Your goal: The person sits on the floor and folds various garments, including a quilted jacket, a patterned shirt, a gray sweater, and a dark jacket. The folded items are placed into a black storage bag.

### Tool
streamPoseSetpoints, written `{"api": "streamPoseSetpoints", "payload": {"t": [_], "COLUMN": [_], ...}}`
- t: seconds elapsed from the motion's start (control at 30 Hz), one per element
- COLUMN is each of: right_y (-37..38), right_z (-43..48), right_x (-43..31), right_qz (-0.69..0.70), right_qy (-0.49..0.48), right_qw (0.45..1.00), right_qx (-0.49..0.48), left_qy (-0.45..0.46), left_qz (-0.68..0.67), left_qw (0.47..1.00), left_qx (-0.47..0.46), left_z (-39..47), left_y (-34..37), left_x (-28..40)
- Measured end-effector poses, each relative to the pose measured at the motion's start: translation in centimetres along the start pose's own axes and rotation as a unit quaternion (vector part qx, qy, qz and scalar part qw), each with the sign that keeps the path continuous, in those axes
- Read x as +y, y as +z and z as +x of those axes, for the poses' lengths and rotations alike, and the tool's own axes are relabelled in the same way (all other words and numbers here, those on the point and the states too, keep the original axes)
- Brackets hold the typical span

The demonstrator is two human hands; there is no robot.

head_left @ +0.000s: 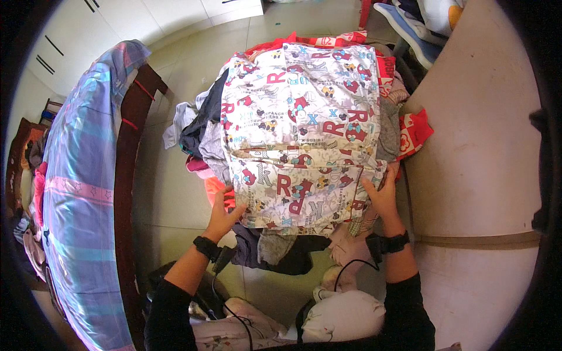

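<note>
A white patterned cloth garment, printed with red birds and letters, lies spread over a heap of clothes. Its lower part is folded up in a flap. My left hand rests at the lower left edge of the cloth, thumb on top and fingers spread along the side. At the right edge, my right hand has its thumb on the cloth and its fingers partly hidden at the edge; whether either hand pinches the fabric is hard to tell. Grey and dark clothes stick out below, a red-and-white checked cloth at the right.
A bed with a blue and pink plaid cover and dark wooden frame stands at left. White cabinets line the back. A pale panel rises at right, near a blue-edged board. Cables hang from both wrist devices.
</note>
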State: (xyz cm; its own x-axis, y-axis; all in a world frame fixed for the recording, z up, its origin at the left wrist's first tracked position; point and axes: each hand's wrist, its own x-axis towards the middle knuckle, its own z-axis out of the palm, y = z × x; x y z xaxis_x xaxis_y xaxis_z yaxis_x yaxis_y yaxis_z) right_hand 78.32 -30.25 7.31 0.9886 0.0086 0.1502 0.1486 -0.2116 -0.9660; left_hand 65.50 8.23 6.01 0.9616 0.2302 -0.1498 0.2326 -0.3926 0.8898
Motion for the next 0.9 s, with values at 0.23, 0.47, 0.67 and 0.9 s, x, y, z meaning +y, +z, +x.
{"api": "streamPoseSetpoints", "payload": {"t": [0.23, 0.47, 0.67, 0.9], "right_y": [-1.4, -2.1, -1.0, -2.0], "right_z": [-0.4, -1.8, -2.7, -3.4], "right_x": [-0.6, -1.8, -1.5, -3.6], "right_qz": [0.076, 0.186, 0.106, 0.124], "right_qy": [0.011, 0.098, 0.061, 0.034], "right_qw": [0.986, 0.970, 0.982, 0.986], "right_qx": [-0.146, -0.125, -0.145, -0.109], "left_qy": [-0.099, -0.111, -0.078, -0.094], "left_qz": [-0.128, -0.187, -0.168, -0.158], "left_qw": [0.986, 0.972, 0.981, 0.981], "left_qx": [-0.047, -0.091, -0.060, -0.063], "left_z": [1.8, 1.1, 1.3, -0.4], "left_y": [0.3, -0.8, 0.5, -1.5], "left_x": [2.0, 2.2, 1.3, 4.6]}}
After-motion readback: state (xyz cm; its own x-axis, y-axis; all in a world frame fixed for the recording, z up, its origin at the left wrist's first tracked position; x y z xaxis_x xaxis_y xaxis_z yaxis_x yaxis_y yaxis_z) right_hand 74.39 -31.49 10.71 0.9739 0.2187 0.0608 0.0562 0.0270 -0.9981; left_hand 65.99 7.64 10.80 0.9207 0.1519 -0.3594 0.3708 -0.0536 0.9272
